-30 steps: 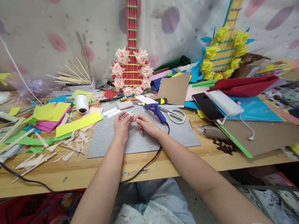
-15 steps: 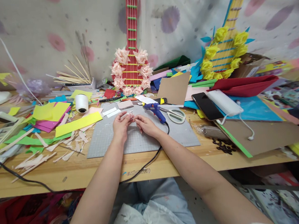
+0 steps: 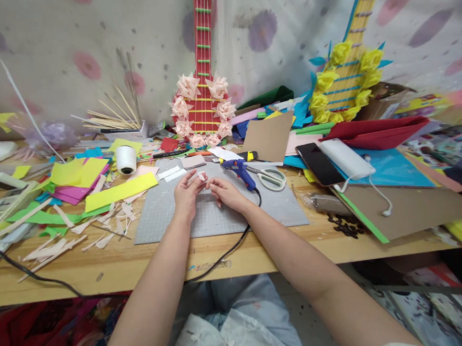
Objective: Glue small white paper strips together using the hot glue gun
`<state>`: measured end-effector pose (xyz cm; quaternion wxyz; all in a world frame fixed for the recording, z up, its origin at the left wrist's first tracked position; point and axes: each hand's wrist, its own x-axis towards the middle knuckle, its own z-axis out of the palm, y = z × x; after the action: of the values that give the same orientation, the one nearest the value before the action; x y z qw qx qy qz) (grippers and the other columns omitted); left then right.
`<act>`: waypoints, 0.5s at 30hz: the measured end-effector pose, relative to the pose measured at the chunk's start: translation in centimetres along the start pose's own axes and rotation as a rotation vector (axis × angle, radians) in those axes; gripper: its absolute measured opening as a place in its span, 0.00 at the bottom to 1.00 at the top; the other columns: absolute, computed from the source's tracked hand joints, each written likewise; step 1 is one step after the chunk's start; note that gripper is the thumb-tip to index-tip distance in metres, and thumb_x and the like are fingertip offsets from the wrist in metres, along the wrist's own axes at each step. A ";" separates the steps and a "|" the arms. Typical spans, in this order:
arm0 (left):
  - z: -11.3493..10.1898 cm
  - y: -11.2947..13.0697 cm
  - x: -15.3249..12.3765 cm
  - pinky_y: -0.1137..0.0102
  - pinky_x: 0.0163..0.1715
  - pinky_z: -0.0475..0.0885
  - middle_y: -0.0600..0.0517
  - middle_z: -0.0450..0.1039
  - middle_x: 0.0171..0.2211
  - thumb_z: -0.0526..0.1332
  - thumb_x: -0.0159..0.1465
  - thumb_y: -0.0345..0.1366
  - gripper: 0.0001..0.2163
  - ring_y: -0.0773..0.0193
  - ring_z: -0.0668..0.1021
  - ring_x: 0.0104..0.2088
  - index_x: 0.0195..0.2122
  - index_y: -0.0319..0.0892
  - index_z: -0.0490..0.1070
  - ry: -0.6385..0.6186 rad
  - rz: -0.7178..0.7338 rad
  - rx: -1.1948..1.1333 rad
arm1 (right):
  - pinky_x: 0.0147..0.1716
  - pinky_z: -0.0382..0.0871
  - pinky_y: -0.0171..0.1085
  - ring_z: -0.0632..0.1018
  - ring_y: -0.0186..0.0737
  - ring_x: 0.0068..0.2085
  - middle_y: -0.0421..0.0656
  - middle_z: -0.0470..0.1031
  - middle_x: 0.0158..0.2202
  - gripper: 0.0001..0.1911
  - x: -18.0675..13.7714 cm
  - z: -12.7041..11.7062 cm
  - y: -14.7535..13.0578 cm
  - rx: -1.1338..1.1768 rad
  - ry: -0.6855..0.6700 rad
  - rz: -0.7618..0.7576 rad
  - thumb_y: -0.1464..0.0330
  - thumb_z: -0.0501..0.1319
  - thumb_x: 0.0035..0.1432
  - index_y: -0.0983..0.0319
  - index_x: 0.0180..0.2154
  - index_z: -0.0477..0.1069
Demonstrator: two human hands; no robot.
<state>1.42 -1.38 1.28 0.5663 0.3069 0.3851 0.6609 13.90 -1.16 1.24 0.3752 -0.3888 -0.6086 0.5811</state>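
Over the grey cutting mat (image 3: pixel 158 215), my left hand (image 3: pixel 187 194) pinches a small whitish piece (image 3: pixel 201 176) that looks like paper. My right hand (image 3: pixel 225 192) is close beside it, fingertips pressed together near the same piece; whether they hold part of it is hidden. A blue glue gun (image 3: pixel 242 173) lies just past my right hand, its black cord running down between my arms. Scissors with pale handles (image 3: pixel 271 179) rest to the right of the glue gun. White paper strips (image 3: pixel 171 173) lie on the mat beyond my left hand.
A red paper guitar (image 3: pixel 206 103) with pink flowers and a yellow one (image 3: pixel 346 88) lean at the back. Paper scraps (image 3: pixel 108 224) and a white roll (image 3: pixel 126 160) lie left. A phone (image 3: pixel 320 164), a white power bank (image 3: pixel 346 158) and cardboard (image 3: pixel 407 203) lie right.
The small whitish piece now stands up more visibly above my left fingertips. Both hands have stayed in nearly the same place.
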 end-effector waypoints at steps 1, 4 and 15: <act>0.0 0.0 0.0 0.65 0.40 0.70 0.46 0.76 0.33 0.66 0.45 0.31 0.19 0.62 0.78 0.34 0.40 0.38 0.68 0.003 0.005 -0.004 | 0.13 0.58 0.27 0.57 0.26 0.16 0.32 0.52 0.17 0.04 -0.1 0.0 -0.1 0.008 -0.012 0.002 0.67 0.51 0.55 0.60 0.30 0.61; 0.1 0.0 0.0 0.65 0.40 0.70 0.46 0.76 0.33 0.67 0.45 0.31 0.19 0.62 0.78 0.34 0.40 0.38 0.68 0.012 0.010 -0.003 | 0.13 0.58 0.27 0.56 0.26 0.16 0.32 0.51 0.17 0.04 -0.2 0.1 -0.4 0.015 -0.034 0.001 0.67 0.50 0.55 0.60 0.30 0.60; 0.4 0.1 -0.1 0.64 0.40 0.71 0.48 0.76 0.30 0.67 0.45 0.31 0.19 0.64 0.78 0.32 0.40 0.38 0.68 0.089 0.007 0.038 | 0.25 0.56 0.31 0.64 0.32 0.23 0.34 0.60 0.20 0.08 -0.1 0.1 0.5 -0.439 0.171 -0.221 0.63 0.54 0.54 0.58 0.37 0.65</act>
<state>1.67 -1.42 1.57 0.5404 0.2891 0.4214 0.6684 13.89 -1.29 0.70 0.3931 -0.4399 -0.7250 0.3554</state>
